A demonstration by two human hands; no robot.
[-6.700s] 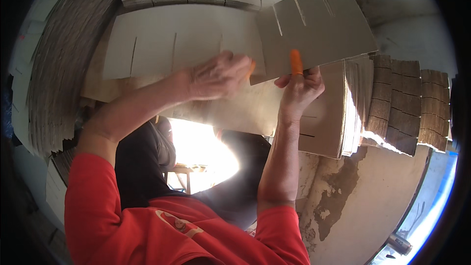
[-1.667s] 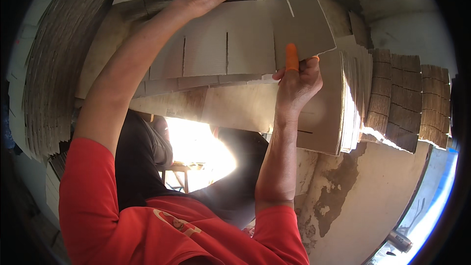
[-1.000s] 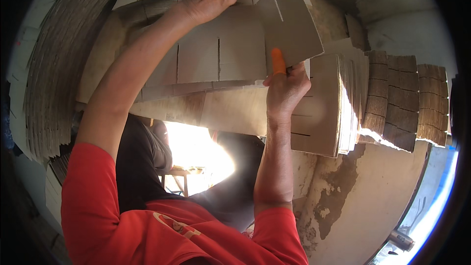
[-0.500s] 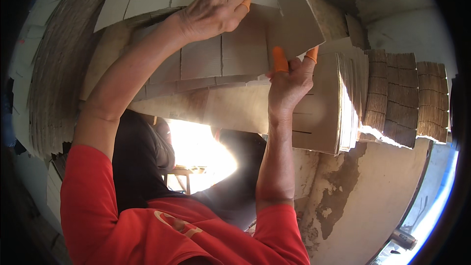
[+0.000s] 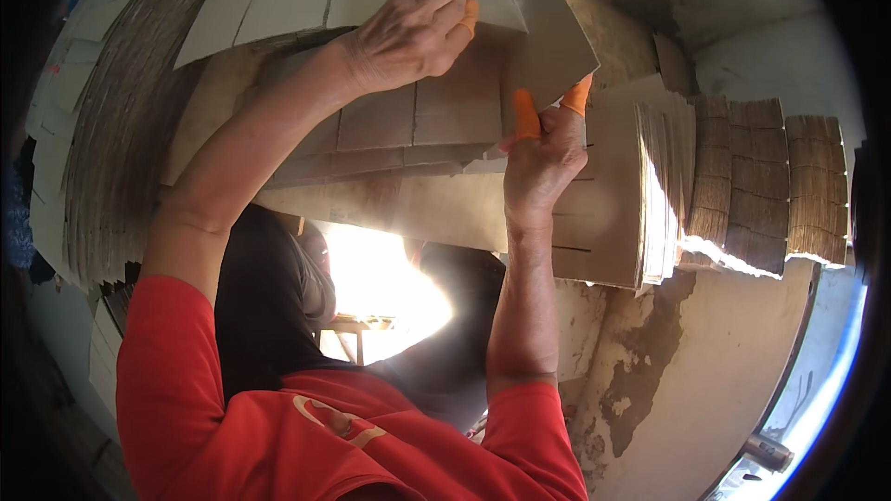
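Note:
My left hand (image 5: 413,37) is closed, its fingers curled at the lower edge of a long pale cardboard strip (image 5: 283,9) with slots cut into it. An orange finger cot covers one of its fingertips. My right hand (image 5: 546,153), also wearing orange finger cots, pinches the lower end of a cardboard piece (image 5: 552,37). That piece stands tilted against the right end of the strip; whether they interlock is hidden. Beneath both hands lie more slotted cardboard sheets (image 5: 376,121), stacked on a board (image 5: 436,199).
Right of my right hand stands a stack of slotted cardboard (image 5: 608,195), with brown cardboard bundles (image 5: 756,186) beyond it. A long row of stacked cardboard (image 5: 121,130) runs along the left. Below right is a stained pale surface (image 5: 715,353); bright light glares between my legs.
The cardboard piece in my right hand has shifted slightly left and down. My left hand and the strip have come slightly lower. Both hands keep their grip.

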